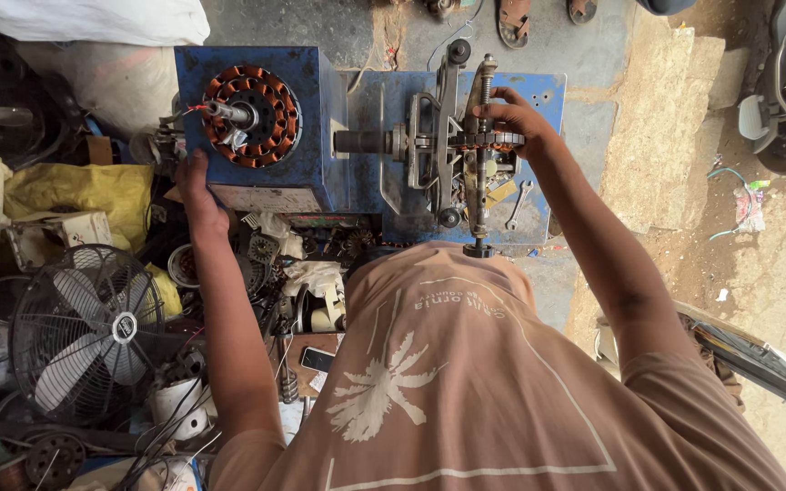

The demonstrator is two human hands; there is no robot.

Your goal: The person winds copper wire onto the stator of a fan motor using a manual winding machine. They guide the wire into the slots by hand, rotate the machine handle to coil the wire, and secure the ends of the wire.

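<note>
The person is bracing the left hand against the left side of the blue painted metal winding machine, fingers curled loosely on its edge, seemingly to steady it. On the machine's top a round copper-wound stator is sitting on a steel shaft. To the machine's right, the right hand is closing around a second stator clamped in a grey steel winding jig, apparently to hold it aligned. A grey wire-caged fan is lying below-left of the machine.

Right hand gripping stator (on winding machine), left hand against blue box
</note>
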